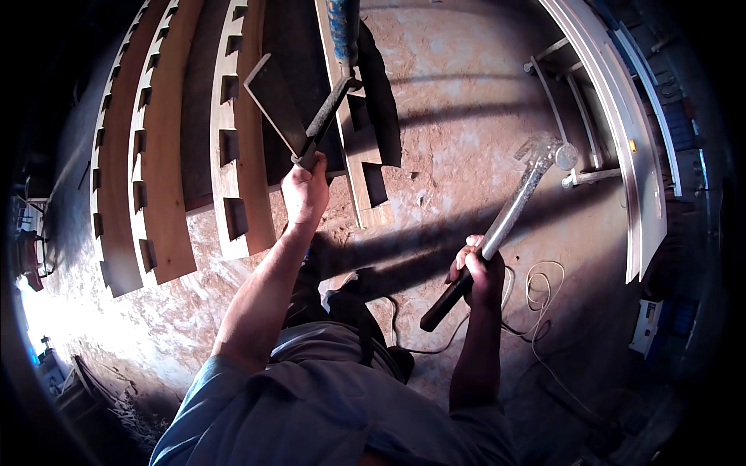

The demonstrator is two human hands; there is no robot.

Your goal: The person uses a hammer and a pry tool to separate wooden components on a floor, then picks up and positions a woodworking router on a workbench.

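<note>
My right hand (483,273) is closed around a worn claw hammer (517,194) near its dark grip. The metal shaft slants up to the right, and the head is raised over the floor. My left hand (305,193) is closed on the near end of a dark bar-like piece (329,115). A thin flat plate (273,105) angles off this end, and a worn blue, post-like part (342,35) shows at the far end; I cannot make out what kind of tool it is. Beneath and beside it lie notched wooden boards (249,167).
More notched boards (167,179) stretch away at the left. On the right, long pale panels (614,93) rest on a frame (576,116). A thin cable (536,299) is coiled on the dusty floor (458,109) beside my right arm.
</note>
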